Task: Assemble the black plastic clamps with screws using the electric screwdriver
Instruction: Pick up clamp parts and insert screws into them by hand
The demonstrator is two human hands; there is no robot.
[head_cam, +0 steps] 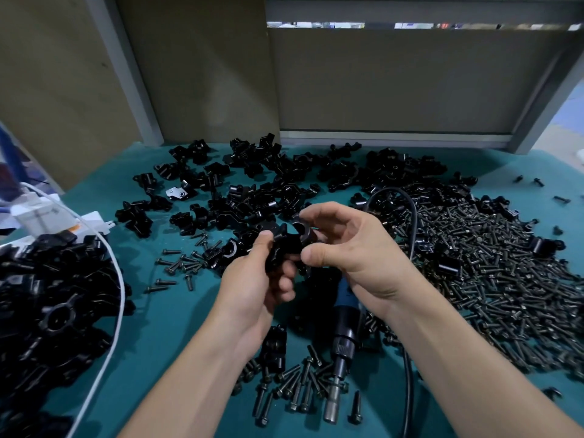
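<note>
– Surveying the bench first: what lies around the hands?

– On my feed I read a teal mat (164, 327) carrying a scattered heap of loose clamp halves (268, 184) at the back and a broad pile of screws (505, 279) on the right. A stack of black parts (53, 295) fills the left edge, with a white cable (117, 279) curving over it. A smaller scatter of screws (294, 390) lies at the near edge.

– Does anything stand in the way?

– The electric screwdriver (343, 336) lies on the mat below the right wrist, bit towards the camera. The right hand (357, 248) hides the upper end of its blue body. Its black cord (412, 222) arcs across the edge of the screw pile.

– And the work piece itself?

– The clamp (282, 248) is held in the air over the middle of the mat, between the loose halves and the screwdriver. It is glossy black, with a half-round recess showing at the top. The left hand (259, 279) pinches one piece between thumb and fingertips. The right hand curls its fingers round a second piece (304, 230), with the thumb pressed up from beneath. The two pieces touch; whether they are seated together I cannot tell.
</note>
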